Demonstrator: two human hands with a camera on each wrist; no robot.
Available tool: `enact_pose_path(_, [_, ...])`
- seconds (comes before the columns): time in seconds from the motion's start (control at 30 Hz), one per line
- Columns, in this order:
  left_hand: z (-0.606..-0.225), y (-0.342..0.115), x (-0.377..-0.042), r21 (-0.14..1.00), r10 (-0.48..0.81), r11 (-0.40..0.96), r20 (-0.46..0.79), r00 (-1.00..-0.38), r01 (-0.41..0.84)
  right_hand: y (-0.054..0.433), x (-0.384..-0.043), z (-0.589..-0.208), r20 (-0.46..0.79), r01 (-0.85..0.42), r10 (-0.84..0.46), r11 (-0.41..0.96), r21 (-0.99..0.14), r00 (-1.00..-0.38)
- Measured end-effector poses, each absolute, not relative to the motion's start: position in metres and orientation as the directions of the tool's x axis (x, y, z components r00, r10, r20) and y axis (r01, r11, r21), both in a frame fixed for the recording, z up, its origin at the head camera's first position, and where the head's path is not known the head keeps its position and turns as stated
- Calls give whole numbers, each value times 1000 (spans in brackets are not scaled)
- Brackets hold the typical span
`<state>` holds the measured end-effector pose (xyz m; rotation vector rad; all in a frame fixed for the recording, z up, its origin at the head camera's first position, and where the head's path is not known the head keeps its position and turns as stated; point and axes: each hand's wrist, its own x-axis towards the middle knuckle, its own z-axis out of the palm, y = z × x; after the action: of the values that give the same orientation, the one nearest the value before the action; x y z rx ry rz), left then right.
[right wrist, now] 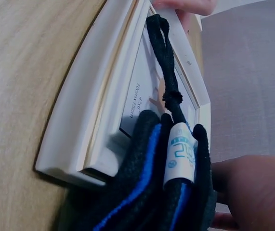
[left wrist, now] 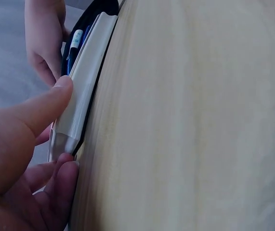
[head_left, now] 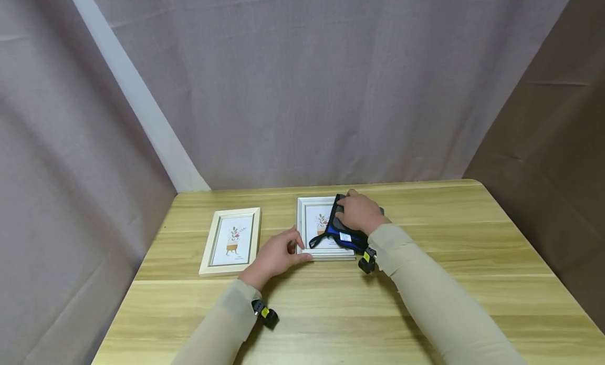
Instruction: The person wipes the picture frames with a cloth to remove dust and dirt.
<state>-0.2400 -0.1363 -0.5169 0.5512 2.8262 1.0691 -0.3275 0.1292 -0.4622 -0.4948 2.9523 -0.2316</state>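
Note:
A white picture frame (head_left: 301, 212) lies face up on the table, its plant print partly covered. At its lower-left corner my left hand (head_left: 279, 253) pinches the edges between thumb and fingers; in the left wrist view the thumb (left wrist: 55, 98) touches the frame's side (left wrist: 82, 91). My right hand (head_left: 360, 214) grips a black, grey and blue cleaning cloth (head_left: 347, 235) over the frame's right part. A black hanging loop (right wrist: 163, 53) and a white label (right wrist: 179, 154) show on the cloth. Its underside against the glass is hidden.
A second, cream picture frame (head_left: 206, 260) with a similar plant print lies left of my left hand. Both are on a wooden table (head_left: 331, 312). Grey curtain (head_left: 302, 92) hangs behind the table's far edge, with a brown panel (head_left: 557, 160) at the right.

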Motion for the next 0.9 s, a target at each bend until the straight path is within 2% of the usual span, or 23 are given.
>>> enact_pose_path(0.2, [-518,-134,-239,650,317,707,60,-947,278,132,-328,-468,-110,-315,-342,926,-210,-933])
enact_pose_path(0.63, [-523,-125,-240,627,317,717,96,-943,305,146,-318,-474,-44,-347,-374,893,-287,-926])
enact_pose_path(0.9, [-522,-123,-238,616,297,732,95,-950,290,147,-304,-475,-38,-382,-407,883,-273,-913])
